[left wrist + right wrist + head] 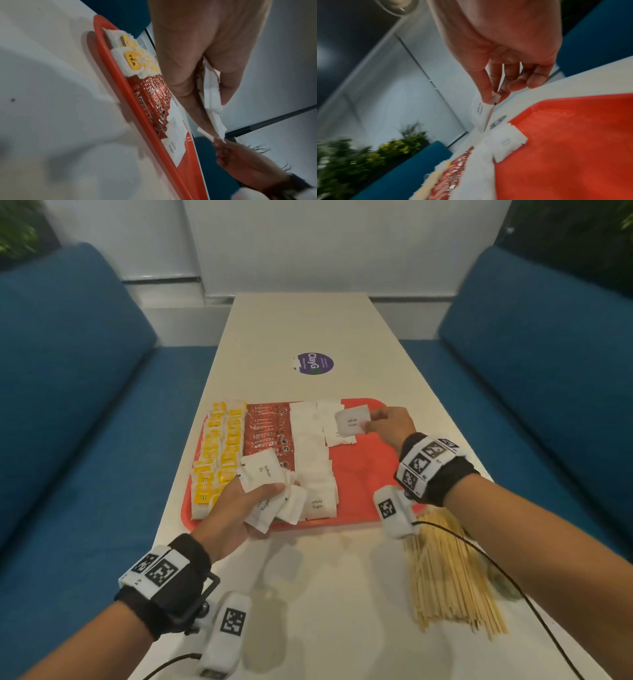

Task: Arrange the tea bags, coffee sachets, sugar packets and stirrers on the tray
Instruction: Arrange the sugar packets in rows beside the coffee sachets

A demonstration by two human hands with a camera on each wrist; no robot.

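Right fingers (pixel 488 94) pinch one sugar packet (pixel 351 422) | left fingers (pixel 263 491) clutch several packets (pixel 265 474)

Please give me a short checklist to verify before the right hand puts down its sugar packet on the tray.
1. Right hand pinches one sugar packet firmly: ok.
2. Packet is above the tray, next to the second sugar column: ok.
3. Bare tray surface is left for more packets: ok.
4. Left hand holds the spare sugar packets without dropping any: ok.
5. Stirrers are on the tray: not ok, they lie on the table.
6. Packet's printed side faces up: ok.
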